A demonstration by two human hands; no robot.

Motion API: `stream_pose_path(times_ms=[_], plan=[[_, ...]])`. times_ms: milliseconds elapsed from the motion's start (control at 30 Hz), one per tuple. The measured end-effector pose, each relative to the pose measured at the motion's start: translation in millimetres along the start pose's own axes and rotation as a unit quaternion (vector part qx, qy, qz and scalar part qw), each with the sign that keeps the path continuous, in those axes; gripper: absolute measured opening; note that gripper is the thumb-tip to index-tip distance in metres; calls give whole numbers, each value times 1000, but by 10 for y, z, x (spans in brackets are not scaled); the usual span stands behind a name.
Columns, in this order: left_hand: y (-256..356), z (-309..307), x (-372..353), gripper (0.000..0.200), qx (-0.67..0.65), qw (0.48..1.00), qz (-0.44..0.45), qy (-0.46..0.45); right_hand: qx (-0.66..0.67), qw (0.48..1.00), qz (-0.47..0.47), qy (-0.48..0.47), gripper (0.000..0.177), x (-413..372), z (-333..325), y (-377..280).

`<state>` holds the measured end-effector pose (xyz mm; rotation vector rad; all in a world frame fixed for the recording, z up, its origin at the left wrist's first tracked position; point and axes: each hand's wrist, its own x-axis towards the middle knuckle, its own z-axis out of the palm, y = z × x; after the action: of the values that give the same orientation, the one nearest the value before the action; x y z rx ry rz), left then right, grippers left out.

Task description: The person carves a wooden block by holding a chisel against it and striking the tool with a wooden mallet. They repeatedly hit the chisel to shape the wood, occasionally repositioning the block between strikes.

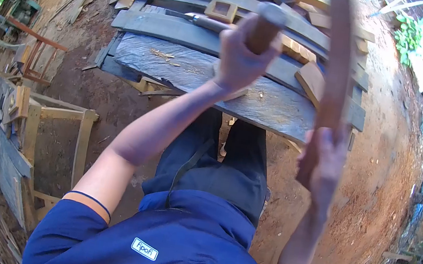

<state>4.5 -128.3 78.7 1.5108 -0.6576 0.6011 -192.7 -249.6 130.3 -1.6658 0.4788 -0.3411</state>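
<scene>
Gripping: right hand is clamping the lower end of a motion-blurred brown plank, slanting toward two o'clock. Left hand is clasping a grey-ended round wooden tool, just past twelve, over the plank workbench. Shirt label, near seven, is reading "yody", upside down.

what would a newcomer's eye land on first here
Probably the long reddish-brown board, blurred and held up in the right hand at the right of the view. Next comes the left hand, near the top centre, gripping a thick wooden cylinder with a grey end, perhaps a mallet. Beneath both lies the weathered plank workbench, with pale wood shavings on its near plank.
</scene>
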Motion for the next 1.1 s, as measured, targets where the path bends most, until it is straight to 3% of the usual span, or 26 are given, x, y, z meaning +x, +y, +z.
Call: stream_pose_path(times_ms=[33,100,167,233,267,300,367,433,467,500,567,600,633,700,800,833,900,933,967,1000,1033,1100], plan=[[7,54,-29,17,-5,999,-25,-20,-4,999,-30,29,41,-11,-18,-179],[35,113,-46,23,6,998,16,-63,95,985,-130,61,41,38,-114,-332],[64,196,-82,31,5,997,28,-74,88,966,-226,86,47,22,-123,-500],[140,212,-119,35,30,993,8,-112,34,961,-253,103,52,5,-78,-469],[173,202,-133,34,21,992,1,-124,-65,990,-120,45,54,-35,-69,-466],[183,195,-136,34,20,993,0,-118,-164,986,19,-9,58,-67,-69,-447],[180,210,-119,31,14,992,4,-124,-137,990,-12,-10,65,-2,-201,-394],[143,216,-142,30,4,993,-2,-117,-59,992,-59,97,54,-63,-304,-418],[128,231,-145,30,-6,994,0,-112,43,989,-127,65,43,-25,-358,-387],[121,235,-141,30,-16,994,6,-108,65,978,-186,63,33,-36,-341,-377],[163,204,-118,30,-1,993,10,-118,-108,983,-101,107,40,-85,-347,-165],[170,206,-125,30,10,992,10,-125,-246,969,3,2,50,-171,-216,-277],[180,215,-142,29,18,991,9,-134,-181,983,11,-22,67,-190,-32,-444],[178,242,-106,30,18,992,10,-123,-160,986,-39,-13,62,-203,-163,-420],[183,203,-207,29,7,990,9,-143,43,984,-161,55,56,-173,-175,-293],[187,188,-237,29,7,989,10,-146,46,984,-160,57,56,-175,-150,-239],[177,204,-264,29,8,987,33,-155,-239,961,-135,-36,52,-143,-122,-97],[180,189,-246,31,29,985,31,-169,-372,880,-294,-37,55,-74,-110,-106],[161,184,-203,31,25,985,42,-168,-373,877,-301,-28,55,-97,-134,-142],[134,152,-204,31,17,983,42,-177,-213,965,-143,-54,58,-181,-148,-166],[131,105,-242,30,10,981,34,-189,-39,996,30,-78,60,-272,-147,-170],[20,56,-215,27,-9,992,49,-119,-22,1000,7,-16,57,-289,-85,12]])
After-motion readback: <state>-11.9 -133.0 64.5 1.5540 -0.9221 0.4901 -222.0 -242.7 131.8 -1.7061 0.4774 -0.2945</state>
